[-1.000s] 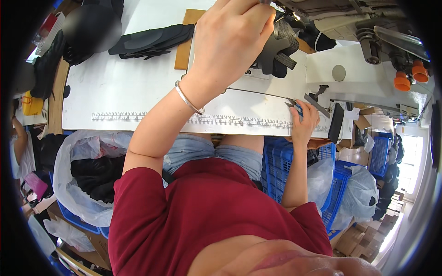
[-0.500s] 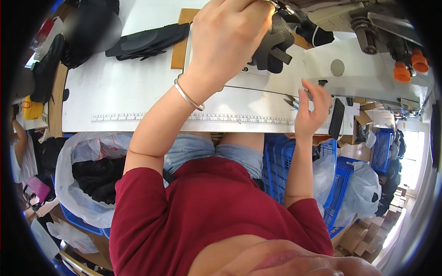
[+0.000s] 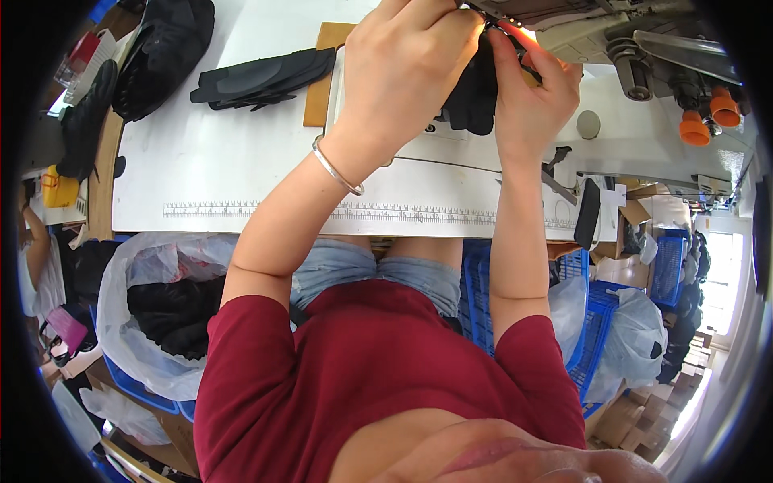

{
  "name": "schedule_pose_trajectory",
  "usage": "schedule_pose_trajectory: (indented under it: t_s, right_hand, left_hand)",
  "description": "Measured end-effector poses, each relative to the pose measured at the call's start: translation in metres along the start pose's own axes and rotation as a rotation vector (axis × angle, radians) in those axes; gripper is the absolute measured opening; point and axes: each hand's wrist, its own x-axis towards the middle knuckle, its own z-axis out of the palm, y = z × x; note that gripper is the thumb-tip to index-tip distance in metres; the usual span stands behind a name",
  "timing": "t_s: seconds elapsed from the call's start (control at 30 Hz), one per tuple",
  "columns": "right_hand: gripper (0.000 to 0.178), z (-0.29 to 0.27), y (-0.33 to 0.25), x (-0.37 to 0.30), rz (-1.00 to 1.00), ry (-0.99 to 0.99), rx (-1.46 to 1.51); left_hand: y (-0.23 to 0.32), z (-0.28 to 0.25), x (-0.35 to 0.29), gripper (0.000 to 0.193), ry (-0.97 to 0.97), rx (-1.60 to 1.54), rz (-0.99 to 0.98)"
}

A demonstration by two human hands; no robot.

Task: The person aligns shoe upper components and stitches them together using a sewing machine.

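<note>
My left hand [image 3: 415, 68] reaches up to the lit needle area of a sewing machine [image 3: 592, 28], fingers bent and pinched at a black fabric piece [image 3: 471, 101]. A metal bangle [image 3: 332, 165] circles that wrist. My right hand [image 3: 535, 105] is raised on the other side of the piece, thumb and forefinger closing in under the machine's light. What its fingertips hold, if anything, is too small to make out. The black piece hangs toward me between both hands, its far end hidden. Beside my right wrist lies a dark narrow tool [image 3: 557, 175] on the white table [image 3: 241, 165].
A stack of flat black pieces [image 3: 262, 76] lies left of the machine, near a larger black item [image 3: 165, 56]. A printed ruler [image 3: 386, 212] runs along the table's front edge. Below stand a plastic-lined bin [image 3: 121, 322] with black fabric and blue crates [image 3: 596, 322]. Orange knobs [image 3: 694, 129] sit at right.
My right hand has risen from low over the table to the needle area, beside my left. The black fabric piece has shifted and hangs straighter. My left hand stays nearly in place.
</note>
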Motion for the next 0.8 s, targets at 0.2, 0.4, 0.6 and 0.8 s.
schedule_pose_trajectory:
  t_s: [0.2, 0.4, 0.6, 0.8]
  right_hand:
    - [0.014, 0.003, -0.003, 0.006, 0.022, -0.032, 0.007]
    - [0.012, -0.025, -0.021, -0.006, 0.048, -0.027, 0.095]
    - [0.013, -0.046, -0.031, -0.018, 0.102, -0.093, 0.25]
    - [0.028, -0.055, -0.027, -0.01, 0.347, -0.255, 0.932]
  left_hand:
    - [-0.007, 0.002, -0.004, 0.017, -0.041, 0.019, 0.003]
    - [-0.003, 0.002, -0.021, 0.03, 0.091, 0.177, 0.228]
    - [0.004, -0.001, -0.029, 0.038, 0.018, 0.083, 0.197]
    - [0.013, -0.007, -0.029, 0.042, 0.052, 0.041, 0.207]
